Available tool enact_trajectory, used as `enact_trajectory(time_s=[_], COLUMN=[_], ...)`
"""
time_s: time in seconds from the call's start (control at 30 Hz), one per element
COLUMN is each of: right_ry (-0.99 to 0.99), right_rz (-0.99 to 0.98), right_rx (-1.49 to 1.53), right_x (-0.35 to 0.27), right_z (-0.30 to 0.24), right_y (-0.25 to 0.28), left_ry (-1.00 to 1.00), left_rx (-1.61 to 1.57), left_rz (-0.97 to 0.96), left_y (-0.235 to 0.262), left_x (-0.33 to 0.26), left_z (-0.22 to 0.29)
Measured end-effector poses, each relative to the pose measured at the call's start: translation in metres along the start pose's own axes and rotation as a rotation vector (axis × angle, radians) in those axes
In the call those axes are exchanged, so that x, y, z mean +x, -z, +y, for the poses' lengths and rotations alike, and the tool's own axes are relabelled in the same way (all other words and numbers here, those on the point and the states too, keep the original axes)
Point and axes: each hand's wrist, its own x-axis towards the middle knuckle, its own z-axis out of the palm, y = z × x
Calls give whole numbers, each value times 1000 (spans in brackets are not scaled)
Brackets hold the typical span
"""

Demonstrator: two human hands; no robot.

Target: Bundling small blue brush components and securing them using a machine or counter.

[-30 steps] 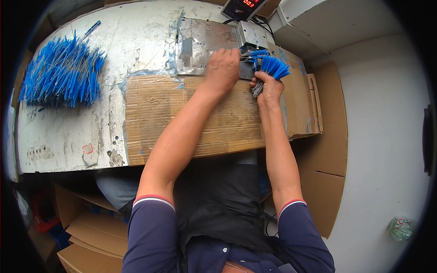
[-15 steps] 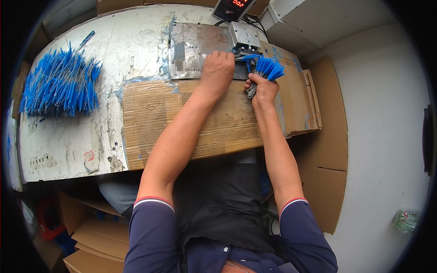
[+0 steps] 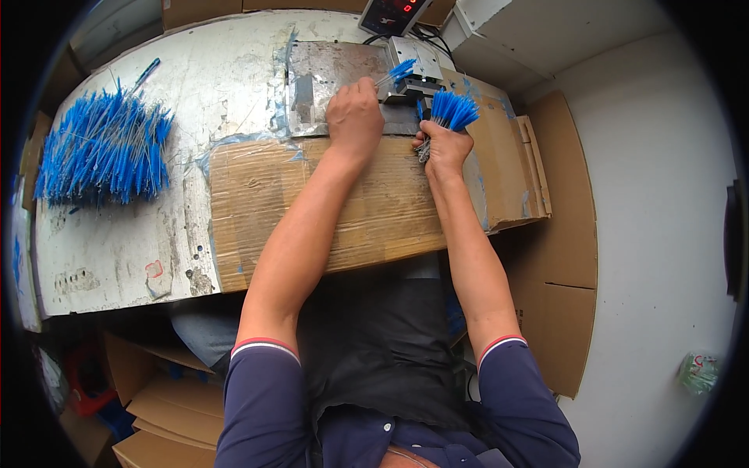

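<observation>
My left hand (image 3: 356, 118) is closed over the metal plate (image 3: 331, 58), pinching the wire end of a few small blue-bristled wire brushes (image 3: 402, 70). Their bristle ends point up and right, in front of the small metal machine (image 3: 417, 56). Just to the right, my right hand (image 3: 449, 147) is wrapped round a thick bunch of the same wire brushes (image 3: 456, 109). Blue bristles fan out above that fist, and looped wire ends stick out below it. A short blue piece stands beside the bunch, partly hidden near the machine's front.
A large pile of blue wire brushes (image 3: 105, 148) lies on the white worktable (image 3: 117, 257) at left, a pen (image 3: 147, 72) behind it. Taped cardboard (image 3: 374, 203) covers the table's front. A red-digit display (image 3: 394, 14) stands behind the machine. Cardboard boxes (image 3: 168, 402) are below.
My left hand has drawn back left and slightly away from me, and its brushes now tilt upward, away from the machine's front. My right hand with the bunch has shifted slightly left.
</observation>
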Motion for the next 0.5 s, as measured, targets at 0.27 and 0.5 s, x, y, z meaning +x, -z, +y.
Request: enact_trajectory(time_s=[0.27,0.5], right_ry=[-5,-64], right_rz=[20,-64], right_rx=[-43,61], right_x=[4,8], right_z=[4,0], right_y=[-2,9], left_ry=[-51,-158], left_rx=[-86,-107], left_rz=[50,-85], left_y=[2,1], left_x=[1,-2], left_z=[6,7])
